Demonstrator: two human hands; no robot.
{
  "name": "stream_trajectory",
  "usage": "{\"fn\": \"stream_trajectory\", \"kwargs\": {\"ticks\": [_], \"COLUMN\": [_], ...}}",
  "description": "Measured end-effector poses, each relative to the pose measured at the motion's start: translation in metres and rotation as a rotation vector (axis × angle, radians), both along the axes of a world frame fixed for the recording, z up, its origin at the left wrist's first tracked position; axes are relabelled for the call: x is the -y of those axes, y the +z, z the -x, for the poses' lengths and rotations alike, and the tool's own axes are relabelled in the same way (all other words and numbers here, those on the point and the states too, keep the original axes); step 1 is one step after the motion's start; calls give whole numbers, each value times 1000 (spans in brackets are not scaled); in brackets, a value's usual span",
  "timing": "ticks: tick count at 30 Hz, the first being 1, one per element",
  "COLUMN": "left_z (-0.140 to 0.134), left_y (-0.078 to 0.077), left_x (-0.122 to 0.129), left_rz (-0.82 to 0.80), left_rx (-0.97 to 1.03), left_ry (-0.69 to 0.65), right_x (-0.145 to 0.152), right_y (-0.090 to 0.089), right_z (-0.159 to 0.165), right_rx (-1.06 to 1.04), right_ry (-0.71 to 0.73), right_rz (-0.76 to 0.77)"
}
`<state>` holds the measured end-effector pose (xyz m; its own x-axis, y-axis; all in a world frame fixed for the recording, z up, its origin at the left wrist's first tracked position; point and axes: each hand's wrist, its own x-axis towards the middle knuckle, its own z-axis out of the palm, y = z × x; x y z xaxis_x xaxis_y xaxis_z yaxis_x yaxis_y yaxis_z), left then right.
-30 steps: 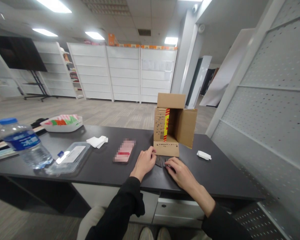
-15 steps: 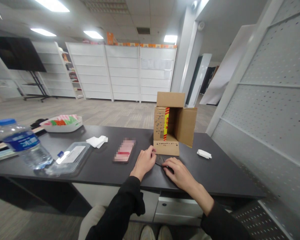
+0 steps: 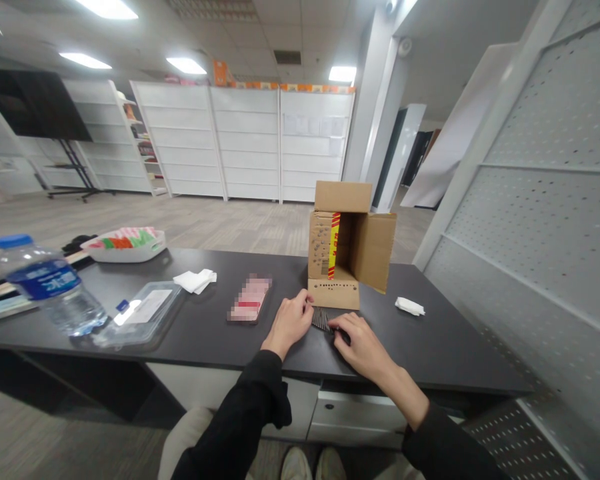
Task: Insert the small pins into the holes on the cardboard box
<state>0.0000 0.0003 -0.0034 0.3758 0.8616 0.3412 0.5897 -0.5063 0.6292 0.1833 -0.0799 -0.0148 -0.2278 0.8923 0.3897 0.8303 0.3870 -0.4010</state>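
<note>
A small bunch of thin dark nails or screws (image 3: 321,319) lies on the dark desk (image 3: 205,330) between my two hands. My left hand (image 3: 291,322) rests on the desk at the bunch's left side, fingertips touching it. My right hand (image 3: 361,343) lies on the right, its fingers curled over the near end of the pieces. Just behind them stands an open cardboard box (image 3: 347,247) on its side, flaps spread, with a red and yellow strip inside. Whether either hand pinches a single piece is hidden by the fingers.
A phone (image 3: 250,300) lies left of my hands. Further left are a folded white tissue (image 3: 196,281), a clear plastic lid (image 3: 140,313), a water bottle (image 3: 47,287) and a white tray (image 3: 125,245) of coloured packets. A crumpled tissue (image 3: 409,306) lies right of the box. A pegboard panel (image 3: 540,220) stands at right.
My right hand has shifted slightly over the dark pieces, fingers curling closer. The left hand stays put. The camera has tilted a little.
</note>
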Motion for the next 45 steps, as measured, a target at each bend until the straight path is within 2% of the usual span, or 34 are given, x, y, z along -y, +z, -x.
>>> {"fn": "stream_trajectory", "kwargs": {"ticks": [12, 45], "left_z": [0, 0], "left_y": [-5, -4], "left_x": [-2, 0], "left_rz": [8, 40], "left_rx": [30, 35], "left_ry": [-31, -52], "right_x": [-2, -8], "right_y": [-1, -3], "right_z": [0, 0], "right_rx": [-5, 16], "right_ry": [59, 53], "right_rz": [3, 6]}}
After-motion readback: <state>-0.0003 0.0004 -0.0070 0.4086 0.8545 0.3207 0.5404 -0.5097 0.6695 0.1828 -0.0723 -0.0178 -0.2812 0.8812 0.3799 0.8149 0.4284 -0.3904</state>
